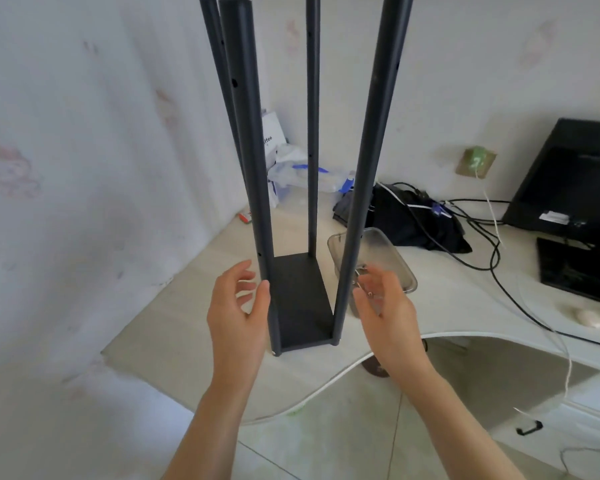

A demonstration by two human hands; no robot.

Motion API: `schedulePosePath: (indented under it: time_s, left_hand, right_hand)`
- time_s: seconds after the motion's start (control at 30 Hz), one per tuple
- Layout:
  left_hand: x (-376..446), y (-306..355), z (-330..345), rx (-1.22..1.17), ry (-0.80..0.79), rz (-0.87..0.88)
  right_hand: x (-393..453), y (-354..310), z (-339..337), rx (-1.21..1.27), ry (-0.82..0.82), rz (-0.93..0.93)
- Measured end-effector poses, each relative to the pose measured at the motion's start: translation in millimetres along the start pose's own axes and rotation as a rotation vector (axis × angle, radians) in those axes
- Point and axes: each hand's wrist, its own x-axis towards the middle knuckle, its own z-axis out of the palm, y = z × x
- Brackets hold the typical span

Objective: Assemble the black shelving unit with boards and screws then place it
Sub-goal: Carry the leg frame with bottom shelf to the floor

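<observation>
Black shelving unit (pixel 300 299) upright between loosely spread, empty fingers of left hand (pixel 236 306) and right hand (pixel 385 306).

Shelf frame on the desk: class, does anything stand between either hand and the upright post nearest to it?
Nothing visible does. The left hand is open beside the front left post, its thumb at or almost at the post. The right hand is open beside the front right post; the clear plastic tub lies behind it, not between.

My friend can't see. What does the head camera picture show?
A black shelf frame with four tall posts and one bottom board stands on a pale desk. The left hand and right hand hover open beside it.
</observation>
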Motion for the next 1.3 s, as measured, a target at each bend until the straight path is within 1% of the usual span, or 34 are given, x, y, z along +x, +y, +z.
schedulePosePath:
  time_s: [0.07,0.2,0.33,0.47,0.57,0.73,0.97,1.13,1.3]
  left_hand:
    - [9,1,7,-0.030,0.032,-0.002]
    - [25,-4,18,-0.055,0.014,-0.020]
    - [33,-10,26,-0.087,-0.017,-0.022]
    - [41,-14,33,-0.112,-0.066,-0.027]
    - [44,-21,39,-0.167,-0.105,-0.041]
    - [49,-32,47,-0.142,-0.144,-0.068]
    - [58,-33,48,-0.141,-0.113,-0.041]
    - [69,-18,43,-0.182,-0.072,-0.011]
    - [76,-1,28,-0.247,-0.085,0.031]
  right_hand:
    - [15,-3,0,0.030,0.029,-0.007]
    - [38,-9,5,0.078,0.088,-0.054]
    - [55,-12,13,0.144,0.041,-0.064]
    - [71,-10,20,0.126,0.011,-0.076]
    - [79,-8,27,0.151,0.011,-0.048]
    - [86,-3,34,0.169,0.003,-0.036]
    - [90,-12,41,0.197,0.021,-0.054]
    - [90,-31,37,0.252,0.027,-0.120]
    - [83,-52,35,0.335,0.022,-0.173]
